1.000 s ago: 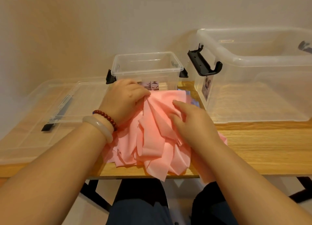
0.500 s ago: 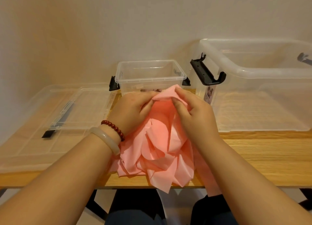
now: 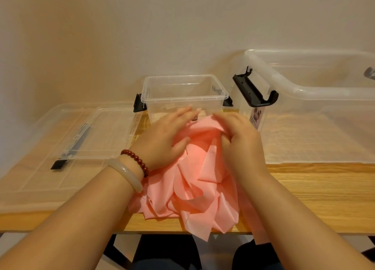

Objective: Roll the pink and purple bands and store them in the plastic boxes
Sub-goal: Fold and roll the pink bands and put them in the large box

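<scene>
A crumpled pink band lies in folds on the wooden table, its ends hanging over the front edge. My left hand lies flat on the band's upper left part with straight fingers. My right hand has its fingers curled round the band's top fold. Just behind both hands stands a small clear plastic box with black clips, open. A large clear plastic box with a black latch stands at the right. No purple band shows.
Clear lids with a black clip lie flat on the table's left side. A plain wall runs close behind the boxes. My legs show under the table's front edge.
My left hand has let go of the band's top fold and now lies flat on it. The right hand still grips the fold, shifted slightly right. The camera tilted up.
</scene>
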The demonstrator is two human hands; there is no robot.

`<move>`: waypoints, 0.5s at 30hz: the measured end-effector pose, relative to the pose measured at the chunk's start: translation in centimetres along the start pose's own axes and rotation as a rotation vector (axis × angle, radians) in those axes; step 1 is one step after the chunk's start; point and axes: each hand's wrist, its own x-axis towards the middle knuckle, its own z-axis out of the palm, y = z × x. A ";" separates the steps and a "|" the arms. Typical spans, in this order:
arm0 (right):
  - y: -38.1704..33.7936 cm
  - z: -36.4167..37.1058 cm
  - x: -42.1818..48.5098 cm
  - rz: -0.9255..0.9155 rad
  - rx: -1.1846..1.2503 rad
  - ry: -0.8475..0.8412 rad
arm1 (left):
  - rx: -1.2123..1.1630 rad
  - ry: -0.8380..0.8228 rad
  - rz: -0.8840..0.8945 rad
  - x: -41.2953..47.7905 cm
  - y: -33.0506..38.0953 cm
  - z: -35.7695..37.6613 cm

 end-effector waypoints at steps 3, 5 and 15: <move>-0.3 0.8 -1.0 -0.086 0.082 -0.033 | -0.016 -0.136 -0.052 0.4 0.9 1.0; -0.1 0.5 -1.2 -0.050 0.079 -0.048 | -0.021 -0.068 -0.054 0.5 0.9 1.0; 0.5 -0.7 -1.3 0.045 -0.227 -0.201 | 0.152 0.233 -0.175 0.1 -1.4 -1.1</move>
